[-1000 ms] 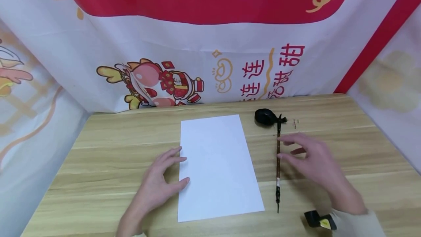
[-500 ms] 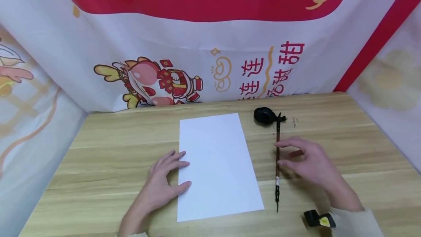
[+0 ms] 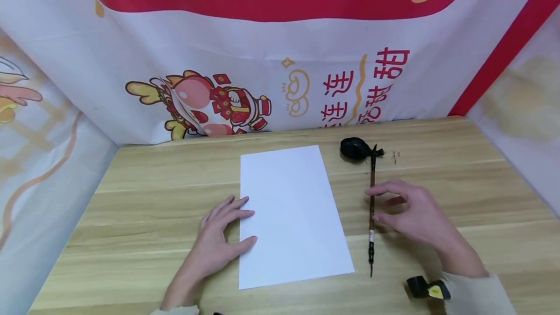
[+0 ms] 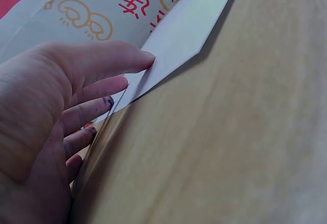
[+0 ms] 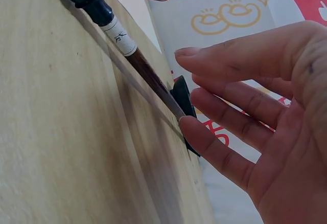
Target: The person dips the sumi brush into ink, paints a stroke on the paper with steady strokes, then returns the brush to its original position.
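Note:
A blank white sheet of paper (image 3: 293, 218) lies on the wooden table. My left hand (image 3: 214, 244), fingers spread, has its thumb and fingertips over the paper's left edge; in the left wrist view the thumb meets the sheet (image 4: 176, 45). To the right of the paper lies a writing brush (image 3: 372, 208) with a brown handle, a white label and a dark tip pointing toward me. Its far end rests on a black rounded object (image 3: 355, 149). My right hand (image 3: 415, 210) hovers around the brush handle (image 5: 145, 70), thumb and fingers apart, not gripping it.
A white and red printed cloth (image 3: 245, 47) hangs behind the table, with more cloth at both sides. Near the right sleeve is a black device (image 3: 428, 288) with a yellow label. Bare wooden tabletop (image 3: 144, 208) extends left of the paper.
My left hand has moved slightly right, its fingertips a little farther over the paper. My right hand has shifted slightly along the brush toward its tip. The head view has tilted a little.

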Tool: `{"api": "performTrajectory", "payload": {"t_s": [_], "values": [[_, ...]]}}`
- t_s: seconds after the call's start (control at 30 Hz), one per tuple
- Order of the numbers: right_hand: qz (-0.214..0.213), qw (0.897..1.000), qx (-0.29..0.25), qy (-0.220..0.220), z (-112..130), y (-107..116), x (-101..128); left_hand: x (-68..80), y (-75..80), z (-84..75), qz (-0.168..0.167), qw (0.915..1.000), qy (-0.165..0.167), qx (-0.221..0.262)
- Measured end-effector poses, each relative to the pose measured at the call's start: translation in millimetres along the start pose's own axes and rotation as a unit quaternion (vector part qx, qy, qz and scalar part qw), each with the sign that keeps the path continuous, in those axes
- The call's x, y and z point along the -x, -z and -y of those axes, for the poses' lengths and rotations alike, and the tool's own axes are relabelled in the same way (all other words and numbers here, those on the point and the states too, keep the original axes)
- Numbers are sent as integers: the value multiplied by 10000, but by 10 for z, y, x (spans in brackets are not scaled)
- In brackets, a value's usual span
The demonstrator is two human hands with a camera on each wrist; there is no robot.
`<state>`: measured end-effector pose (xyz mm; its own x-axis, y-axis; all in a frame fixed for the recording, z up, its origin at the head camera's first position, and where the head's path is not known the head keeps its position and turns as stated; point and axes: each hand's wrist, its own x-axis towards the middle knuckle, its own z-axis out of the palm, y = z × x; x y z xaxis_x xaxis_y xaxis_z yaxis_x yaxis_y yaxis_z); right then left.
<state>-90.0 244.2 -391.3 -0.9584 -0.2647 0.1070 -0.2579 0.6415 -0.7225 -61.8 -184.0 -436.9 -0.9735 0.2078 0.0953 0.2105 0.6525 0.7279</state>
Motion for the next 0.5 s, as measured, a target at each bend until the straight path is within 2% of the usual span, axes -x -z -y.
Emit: {"api": "performTrajectory", "payload": {"t_s": [0.23, 0.5], "values": [[167, 9998, -62, -3, 21, 9, -35, 7, 20, -6, -14, 10000, 56, 39], [114, 9999, -41, 38, 8, -23, -21, 8, 14, 5, 15, 9999, 110, -51]]}}
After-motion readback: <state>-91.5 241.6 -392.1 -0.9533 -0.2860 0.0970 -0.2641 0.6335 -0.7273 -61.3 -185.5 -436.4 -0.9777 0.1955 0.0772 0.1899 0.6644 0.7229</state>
